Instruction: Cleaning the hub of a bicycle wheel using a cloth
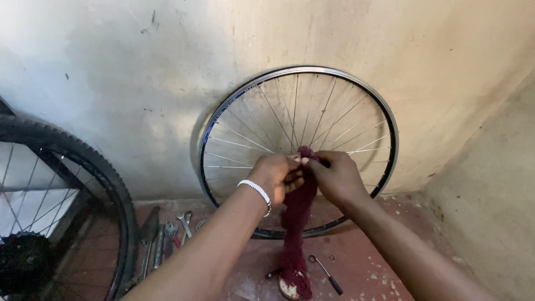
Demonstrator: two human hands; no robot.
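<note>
A bare spoked bicycle wheel with a dark metal rim and no tyre stands upright against the pale plaster wall, its lower edge on the reddish concrete floor. Both hands meet at its centre. The left hand, with a white beaded bracelet at the wrist, has its fingers closed together on the upper end of a dark red knitted cloth; the right hand is clamped on the same end from the right side, thumb and fingers pinched over the fabric. The cloth's top is bunched right at the hub, which is hidden behind it and the knuckles, and the rest hangs straight down in front of the lower spokes, its tail reaching a small pale object on the floor that is too unclear to name.

As a judgement, the step in hand is working the cloth around or against the hub, wiping or wrapping it; which of the two cannot be told. The next move would call for both hands to keep tension on the fabric while the wheel stays steady against the wall, since it only leans there and could roll or tip.

Near left, a tyred bicycle wheel with black knobbly rubber stands close by. Between the two wheels, steel spanners and other hand tools lie on the floor, and a thin metal tool with a black handle lies just right of the cloth's tail
</note>
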